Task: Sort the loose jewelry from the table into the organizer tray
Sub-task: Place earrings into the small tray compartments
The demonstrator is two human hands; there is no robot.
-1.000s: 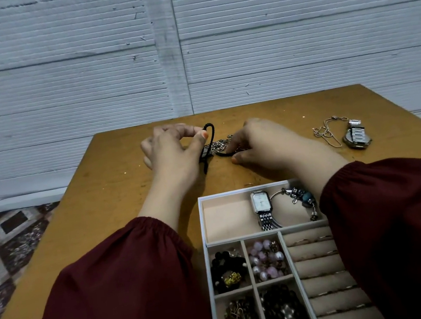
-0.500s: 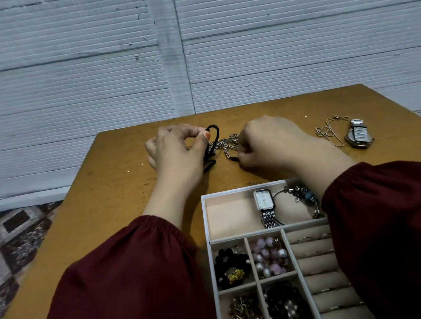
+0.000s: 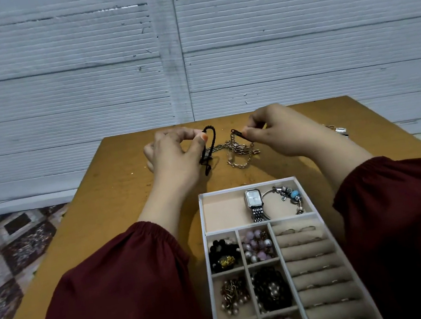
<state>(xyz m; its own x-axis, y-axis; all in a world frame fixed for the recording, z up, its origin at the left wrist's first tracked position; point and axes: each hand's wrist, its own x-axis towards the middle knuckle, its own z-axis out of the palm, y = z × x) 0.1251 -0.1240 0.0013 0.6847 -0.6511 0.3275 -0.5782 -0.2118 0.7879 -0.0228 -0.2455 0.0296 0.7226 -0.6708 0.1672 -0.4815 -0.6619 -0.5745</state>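
Black cord [image 3: 211,143] is pinched in the left hand [image 3: 173,153]; the right hand [image 3: 281,133] pinches a dark end at the chain [image 3: 240,149], low over the counter [image 3: 117,199]. Most tray [image 3: 209,267] compartments hold pieces; this tangle and a metal piece [image 3: 340,130] seem left.

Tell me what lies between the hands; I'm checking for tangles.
Head view: a silver chain sags to the table between the left hand, pinching a black cord, and the right hand.
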